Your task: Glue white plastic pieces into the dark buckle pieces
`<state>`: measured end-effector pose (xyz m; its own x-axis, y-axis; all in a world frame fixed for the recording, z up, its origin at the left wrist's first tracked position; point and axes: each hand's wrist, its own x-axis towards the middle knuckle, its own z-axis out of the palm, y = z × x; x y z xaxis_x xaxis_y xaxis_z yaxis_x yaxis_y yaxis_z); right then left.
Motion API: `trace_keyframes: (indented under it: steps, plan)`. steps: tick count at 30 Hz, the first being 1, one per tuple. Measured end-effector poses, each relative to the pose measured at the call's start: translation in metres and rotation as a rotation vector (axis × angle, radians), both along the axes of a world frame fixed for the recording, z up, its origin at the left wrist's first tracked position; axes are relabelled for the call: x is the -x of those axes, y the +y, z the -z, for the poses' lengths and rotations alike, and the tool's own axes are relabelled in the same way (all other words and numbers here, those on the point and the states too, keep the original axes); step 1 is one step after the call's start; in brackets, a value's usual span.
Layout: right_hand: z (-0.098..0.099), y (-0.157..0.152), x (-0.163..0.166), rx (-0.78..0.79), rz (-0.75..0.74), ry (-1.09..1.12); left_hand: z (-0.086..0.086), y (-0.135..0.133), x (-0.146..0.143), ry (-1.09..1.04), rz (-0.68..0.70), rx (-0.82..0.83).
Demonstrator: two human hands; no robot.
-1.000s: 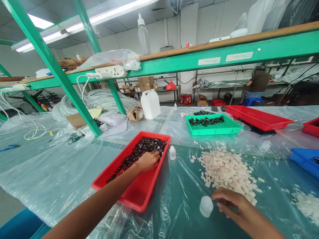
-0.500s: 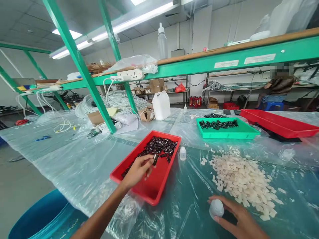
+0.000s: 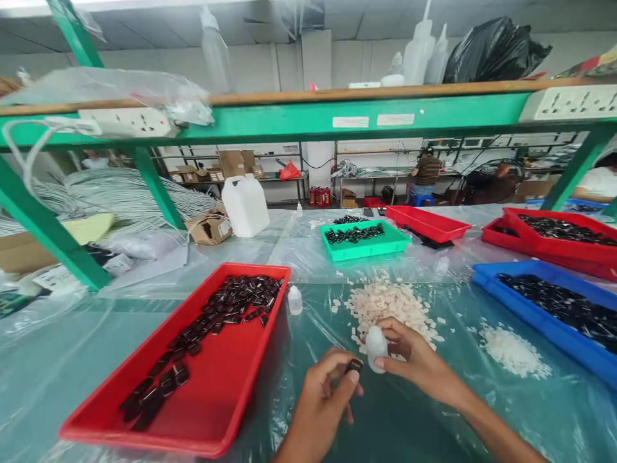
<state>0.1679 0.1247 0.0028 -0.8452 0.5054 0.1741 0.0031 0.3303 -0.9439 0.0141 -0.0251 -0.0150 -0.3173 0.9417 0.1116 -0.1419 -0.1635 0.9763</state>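
The black piece (image 3: 355, 365) is what I have pinched in the left hand (image 3: 324, 402), between thumb and forefinger, just above the near part of the table (image 3: 405, 427). From my seat I see the right hand (image 3: 421, 360) with its fingers curled around a small white bottle (image 3: 376, 350), which stands close to upright; I cannot tell whether its base touches the tabletop. The bottle is just beside the black piece.

Behind the right hand I have a loose pile of pale chips (image 3: 390, 303) spread on the table. Left of the hands lies a long red tray (image 3: 216, 399), with many more black pieces gathered toward its far and left sides and bare red floor on the near right. A second small bottle (image 3: 295, 301) stands just outside that tray's right edge. Farther back I make out a green tray (image 3: 393, 243) with dark pieces, and on the right a blue tray (image 3: 489, 275) full of dark pieces, near a smaller heap of white bits (image 3: 515, 350).
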Motion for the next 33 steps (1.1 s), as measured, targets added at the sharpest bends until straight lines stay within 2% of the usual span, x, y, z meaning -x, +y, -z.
trace_keyframes:
  steps: [3,7,10,12,15,20,27,33]
  plan:
    - [0.0,0.003,-0.005,-0.042,0.023,-0.001,0.002,0.0,0.013,0.054,-0.076,-0.026]
    - [0.009,-0.009,-0.01,-0.097,0.075,-0.042,0.008,-0.009,0.02,0.08,-0.127,0.006]
    - [0.01,-0.017,-0.012,-0.264,0.152,-0.076,0.011,-0.011,0.021,0.113,-0.19,0.001]
    - [0.01,-0.019,-0.012,-0.375,0.158,-0.052,0.012,-0.01,0.021,0.191,-0.245,-0.031]
    - [0.01,-0.02,-0.012,-0.452,0.137,0.014,0.016,-0.008,0.019,0.318,-0.292,-0.078]
    - [0.01,-0.018,-0.016,-0.555,0.106,0.015,0.022,-0.008,0.016,0.331,-0.282,-0.067]
    - [0.003,-0.023,-0.027,-0.714,0.131,-0.033,0.023,-0.011,0.021,0.478,-0.246,-0.083]
    - [-0.006,-0.03,-0.029,-0.722,0.2,-0.031,0.023,-0.013,0.028,0.661,-0.211,-0.097]
